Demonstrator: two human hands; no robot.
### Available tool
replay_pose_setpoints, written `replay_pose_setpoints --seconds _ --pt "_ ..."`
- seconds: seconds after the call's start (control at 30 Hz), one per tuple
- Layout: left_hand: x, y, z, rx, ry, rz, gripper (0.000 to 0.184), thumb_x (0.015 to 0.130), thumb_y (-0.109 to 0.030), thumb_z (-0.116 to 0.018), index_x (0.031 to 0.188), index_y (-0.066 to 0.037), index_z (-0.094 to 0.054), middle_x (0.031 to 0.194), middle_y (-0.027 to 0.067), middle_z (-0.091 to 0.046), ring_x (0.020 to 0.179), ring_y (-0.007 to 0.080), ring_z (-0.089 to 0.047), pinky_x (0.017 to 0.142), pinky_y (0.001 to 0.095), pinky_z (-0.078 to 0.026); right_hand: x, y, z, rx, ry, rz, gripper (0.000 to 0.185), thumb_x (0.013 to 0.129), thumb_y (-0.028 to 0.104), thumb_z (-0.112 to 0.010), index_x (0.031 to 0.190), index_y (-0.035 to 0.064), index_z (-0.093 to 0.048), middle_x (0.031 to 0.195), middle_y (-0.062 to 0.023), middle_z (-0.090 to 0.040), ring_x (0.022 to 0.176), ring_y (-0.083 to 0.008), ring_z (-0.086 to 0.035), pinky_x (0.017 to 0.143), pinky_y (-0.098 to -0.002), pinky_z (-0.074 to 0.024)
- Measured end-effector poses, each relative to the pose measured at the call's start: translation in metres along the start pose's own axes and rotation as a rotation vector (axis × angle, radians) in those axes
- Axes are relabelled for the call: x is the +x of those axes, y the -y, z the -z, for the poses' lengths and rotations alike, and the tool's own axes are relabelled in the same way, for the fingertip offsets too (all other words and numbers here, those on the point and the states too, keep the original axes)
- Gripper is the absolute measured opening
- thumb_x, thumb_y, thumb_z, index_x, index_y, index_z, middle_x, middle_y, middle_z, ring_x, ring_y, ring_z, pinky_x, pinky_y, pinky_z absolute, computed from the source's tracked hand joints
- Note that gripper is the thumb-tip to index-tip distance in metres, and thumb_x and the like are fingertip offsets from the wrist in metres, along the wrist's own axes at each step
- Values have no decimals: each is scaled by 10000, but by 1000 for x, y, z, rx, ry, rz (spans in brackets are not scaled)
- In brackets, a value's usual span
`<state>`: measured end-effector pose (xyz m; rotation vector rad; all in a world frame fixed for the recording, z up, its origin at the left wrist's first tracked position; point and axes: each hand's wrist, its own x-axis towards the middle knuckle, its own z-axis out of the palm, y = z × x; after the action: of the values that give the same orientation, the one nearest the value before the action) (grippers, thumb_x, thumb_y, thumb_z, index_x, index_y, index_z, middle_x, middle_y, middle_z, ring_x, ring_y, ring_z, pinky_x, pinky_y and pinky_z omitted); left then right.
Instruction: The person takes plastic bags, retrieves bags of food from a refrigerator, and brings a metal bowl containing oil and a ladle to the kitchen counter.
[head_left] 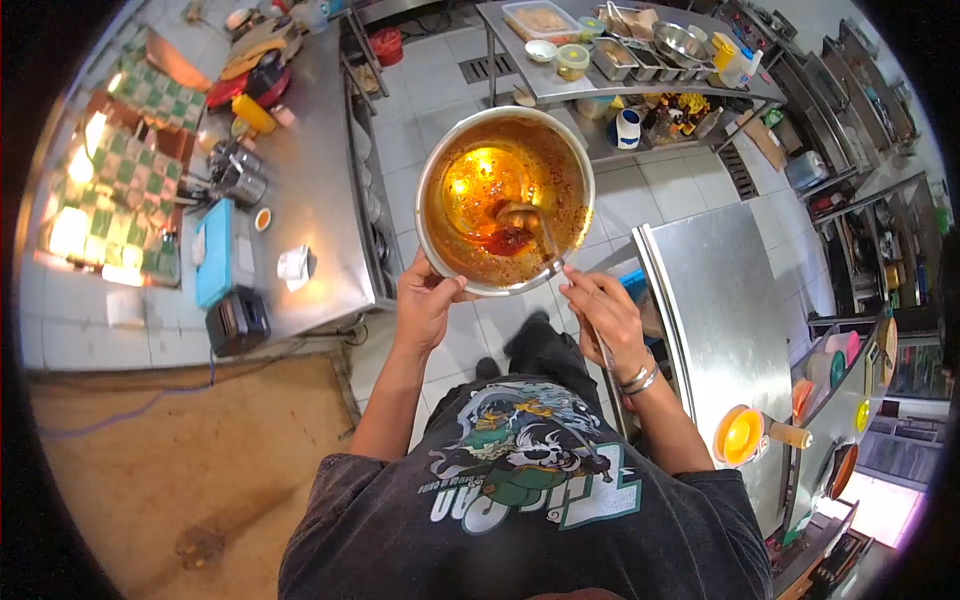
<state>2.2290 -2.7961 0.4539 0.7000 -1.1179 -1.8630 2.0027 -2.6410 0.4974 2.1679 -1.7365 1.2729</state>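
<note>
A round metal bowl [587, 190] is held up in front of me, tilted so its inside faces me. Oily amber liquid with a dark red patch and flecks coats its bottom and walls. My left hand [428, 303] grips the near-left rim, thumb on the edge. In my right hand [608, 318] is the long handle of a metal ladle [520, 214], fingers wrapped round it. The ladle's head rests inside the bowl beside the red patch. Bangles circle my right wrist.
On the left, a steel counter [310, 180] carries a blue box [213, 255], a small sauce cup [263, 219] and a yellow bottle [253, 113]. An orange bowl [739, 436] sits on the right counter [720, 290]. Containers and metal trays [613, 58] fill the far table.
</note>
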Motion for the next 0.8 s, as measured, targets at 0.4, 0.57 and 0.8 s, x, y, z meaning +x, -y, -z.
replay_pose_setpoints --seconds 0.4,0.57,0.8 --pt "265 18 -59 68 185 232 201 854 59 -593 1044 18 -644 1023 99 -676 865 210 -707 709 396 -647 134 -233 -5 -153 -95 -47 333 790 2 -589 1113 -12 -671 1244 -201 -649 1021 -337 -646 883 -396 -545" --pt "364 35 -103 42 197 282 214 865 46 -591 1072 11 -636 993 93 -686 854 201 -705 715 391 -644 153 -288 17 1 -96 -137 268 697 -89 -661 953 -17 -697 1103 -201 -703 889 -314 -691 795 -351 -570" --pt "479 60 -160 75 454 466 305 838 36 -581 1142 33 -613 1013 145 -697 843 262 -727 705 459 -647 185 -382 60 -157 -490 -478 151 797 -59 -702 943 -20 -708 1029 -173 -731 864 -280 -699 769 -357 -557"
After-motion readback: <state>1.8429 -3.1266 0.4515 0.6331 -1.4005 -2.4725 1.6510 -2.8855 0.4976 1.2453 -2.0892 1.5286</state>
